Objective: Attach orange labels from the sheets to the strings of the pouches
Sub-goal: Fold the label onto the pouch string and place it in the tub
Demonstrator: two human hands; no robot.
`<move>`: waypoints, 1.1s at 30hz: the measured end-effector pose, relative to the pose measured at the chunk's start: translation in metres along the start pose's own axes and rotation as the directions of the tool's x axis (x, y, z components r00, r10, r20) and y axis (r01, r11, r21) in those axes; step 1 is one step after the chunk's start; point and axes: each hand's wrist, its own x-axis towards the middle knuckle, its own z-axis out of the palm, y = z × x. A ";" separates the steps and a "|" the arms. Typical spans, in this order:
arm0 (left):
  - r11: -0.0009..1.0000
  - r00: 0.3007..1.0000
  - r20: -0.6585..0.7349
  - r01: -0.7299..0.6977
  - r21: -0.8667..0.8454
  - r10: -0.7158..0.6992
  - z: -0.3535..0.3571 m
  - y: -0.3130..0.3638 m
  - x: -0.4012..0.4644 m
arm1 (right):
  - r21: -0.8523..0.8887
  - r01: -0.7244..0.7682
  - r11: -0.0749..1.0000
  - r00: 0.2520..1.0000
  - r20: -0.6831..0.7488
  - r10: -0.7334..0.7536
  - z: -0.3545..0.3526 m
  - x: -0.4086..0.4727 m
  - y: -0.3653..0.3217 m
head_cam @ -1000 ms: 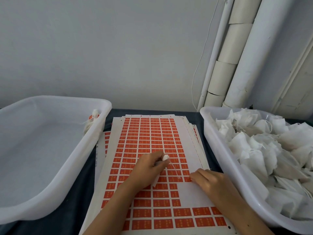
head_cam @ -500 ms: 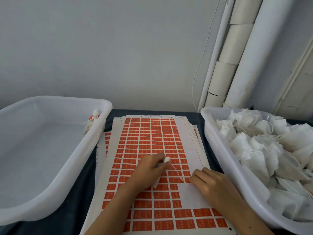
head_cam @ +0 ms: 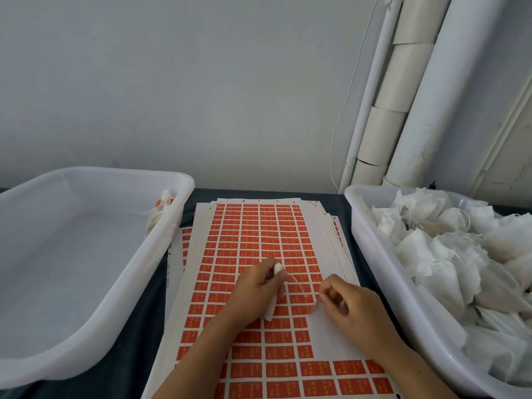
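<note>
Right hand (head_cam: 355, 308) lifted, fingers now pinching string (head_cam: 300, 289); left hand (head_cam: 254, 289) grasping pouch (head_cam: 273, 300) — right bin (head_cam: 371, 234) heaped with pouches, left bin (head_cam: 95, 318) holding one

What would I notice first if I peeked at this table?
Probably the big sheet of orange labels in the middle, with the left hand holding a small white pouch over it. Next, the bin on the right, heaped with white pouches, and the nearly bare bin on the left.

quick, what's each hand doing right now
Left hand: grips a white pouch.
Right hand: fingers curled, pinching the pouch's string.
</note>
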 end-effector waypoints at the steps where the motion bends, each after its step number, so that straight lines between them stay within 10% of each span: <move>1: 1.000 1.000 -0.009 0.006 -0.014 -0.006 0.000 0.000 0.000 | 0.059 -0.046 0.997 0.999 0.014 0.045 0.001 0.001 -0.002; 13: 0.989 0.996 -0.083 -0.036 -0.144 0.024 -0.001 0.006 -0.001 | 0.198 -0.326 0.924 0.942 -0.012 0.335 0.003 0.013 -0.017; 19: 0.955 0.974 -0.221 -0.014 -0.296 -0.054 -0.004 0.006 0.001 | 0.409 -0.222 0.885 0.862 -0.343 0.374 -0.010 0.024 -0.029; 28: 0.921 0.937 -0.319 0.010 -0.390 -0.145 -0.004 0.007 0.004 | 0.883 -0.186 0.430 0.802 -0.116 0.586 0.002 0.064 -0.056; 33: 0.921 0.921 -0.356 0.007 -0.390 -0.157 -0.004 0.005 0.005 | 0.914 -0.150 0.378 0.788 -0.120 0.603 0.027 0.068 -0.067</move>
